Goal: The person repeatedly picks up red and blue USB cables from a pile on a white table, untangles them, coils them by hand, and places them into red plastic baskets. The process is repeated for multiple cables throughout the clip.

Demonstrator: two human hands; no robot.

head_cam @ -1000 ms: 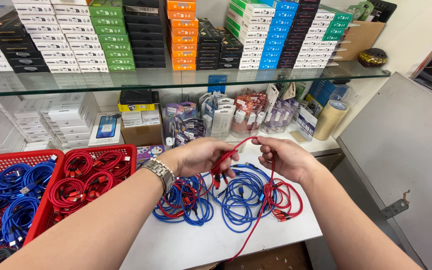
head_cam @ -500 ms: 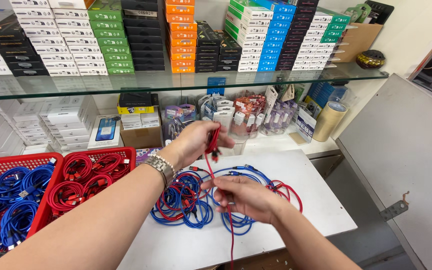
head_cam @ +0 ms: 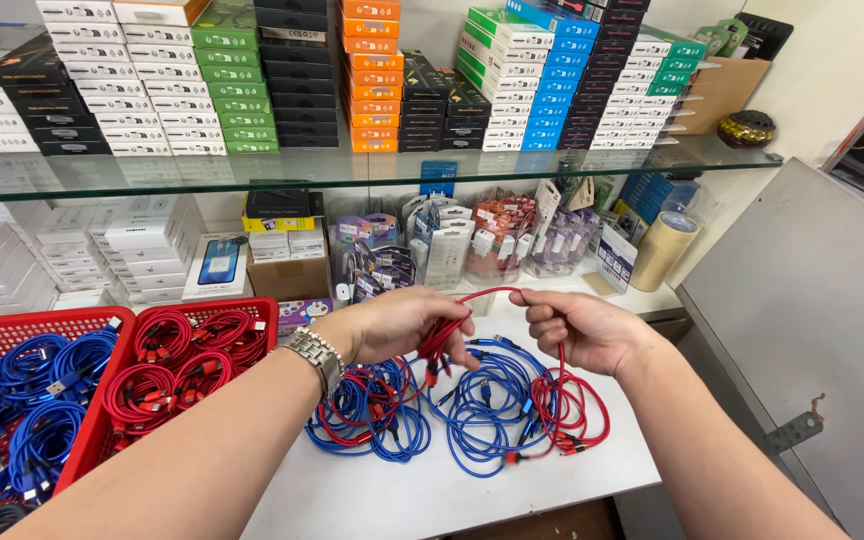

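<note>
Both hands now meet at chest height above the white counter (head_cam: 372,495), where half a second ago the right hand was down low over the loose cables, drawing the red cable out to its length. The right hand (head_cam: 577,330) has come back up beside the left hand (head_cam: 402,322), so another turn of the red cable (head_cam: 482,294) looks to be going onto the bundle. The left fingers are closed round a gathered bunch of red loops, with connector ends hanging just below the fist. The right fingers are curled shut, pinching the same cable, which arches in a thin loop between the two hands and then drops from the right hand to the counter. It is a slim, braided-looking red lead, limp and easily bent. Beneath the hands lie coiled blue cables (head_cam: 477,420) mixed with red ones, and to the left a red basket (head_cam: 102,345) holds finished red coils
</note>
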